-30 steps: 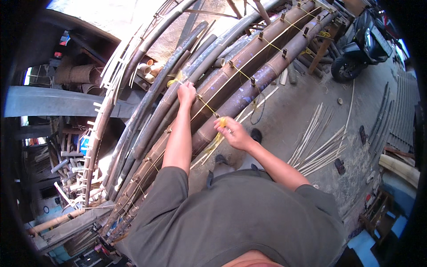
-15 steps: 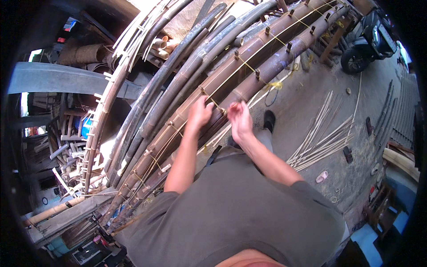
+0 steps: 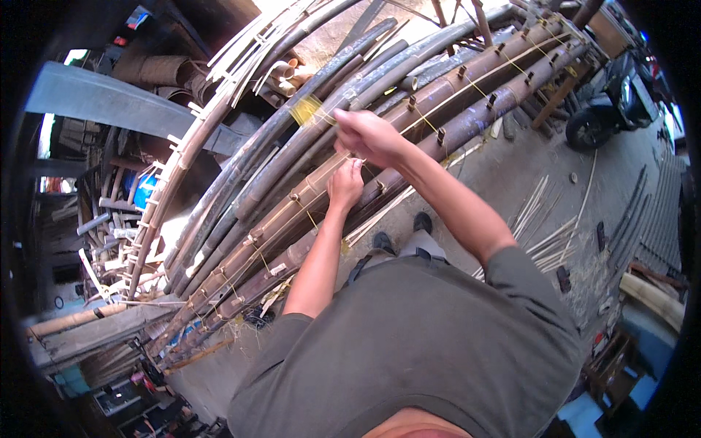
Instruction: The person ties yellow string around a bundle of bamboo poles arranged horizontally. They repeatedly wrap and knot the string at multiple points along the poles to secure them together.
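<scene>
A: An open workshop yard, concrete floor (image 3: 504, 168) grey and littered, with thin pale bamboo splints (image 3: 544, 237) scattered at centre right and a dark parked scooter (image 3: 610, 95) in the upper right corner.

B: And the long brown and grey bamboo poles (image 3: 292, 212)?

A: They lie side by side, running from the lower left up to the upper right, pegged with short wooden pins (image 3: 294, 196) so they stay in a row for binding.

B: Where are the hands?

A: Both near the upper centre. The left hand (image 3: 345, 186) presses down on a brown pole, fingers curled on the thin yellow twine (image 3: 310, 109), seemingly to pin it in place. The right hand (image 3: 369, 135) sits just above it, clenched on the same twine, apparently pulling it taut away from the poles.

B: And the twine itself?

A: It bunches in a yellow wrap left of the right hand, and strands run along the poles between the pins.
</scene>
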Tool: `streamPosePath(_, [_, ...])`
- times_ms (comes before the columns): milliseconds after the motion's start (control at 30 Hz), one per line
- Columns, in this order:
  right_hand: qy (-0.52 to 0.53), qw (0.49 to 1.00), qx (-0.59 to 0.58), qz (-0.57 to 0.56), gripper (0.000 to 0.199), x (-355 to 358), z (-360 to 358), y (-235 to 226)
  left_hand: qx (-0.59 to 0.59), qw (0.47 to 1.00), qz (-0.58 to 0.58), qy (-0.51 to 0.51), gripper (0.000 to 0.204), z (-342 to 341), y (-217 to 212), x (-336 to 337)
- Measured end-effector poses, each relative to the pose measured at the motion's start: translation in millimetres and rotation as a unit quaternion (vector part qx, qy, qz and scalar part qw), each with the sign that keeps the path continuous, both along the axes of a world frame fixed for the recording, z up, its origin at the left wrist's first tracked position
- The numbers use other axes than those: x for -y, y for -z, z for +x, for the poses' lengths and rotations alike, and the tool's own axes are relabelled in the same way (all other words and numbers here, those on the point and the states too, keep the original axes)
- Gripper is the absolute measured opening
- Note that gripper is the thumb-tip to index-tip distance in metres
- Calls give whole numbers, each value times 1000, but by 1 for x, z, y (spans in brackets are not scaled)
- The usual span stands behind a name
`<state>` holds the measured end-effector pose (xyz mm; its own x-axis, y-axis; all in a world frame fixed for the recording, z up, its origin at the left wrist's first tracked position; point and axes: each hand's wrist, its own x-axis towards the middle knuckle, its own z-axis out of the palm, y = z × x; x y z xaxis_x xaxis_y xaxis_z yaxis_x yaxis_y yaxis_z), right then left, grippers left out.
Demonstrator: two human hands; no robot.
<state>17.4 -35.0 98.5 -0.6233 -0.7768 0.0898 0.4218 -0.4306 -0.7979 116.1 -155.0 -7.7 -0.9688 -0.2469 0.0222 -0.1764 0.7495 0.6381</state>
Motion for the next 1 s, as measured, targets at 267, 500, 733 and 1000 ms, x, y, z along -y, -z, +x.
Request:
streamPosePath(267, [-32,883,-327,336,44,-61,129,102,-65,991,113,14,31,-11,-14,-2])
streamPosePath(500, [102,763,-497,399,41,-70,147,107,-95,990,89,-48,28,-123,-8,40])
streamPosePath(733, [101,755,-487,426,16,-19,202,102,-47,998,-41,33,35,-82,-7,84])
streamPosePath(1000, [250,875,415,11,16,65,270,115,37,997,28,69,30,122,1,147])
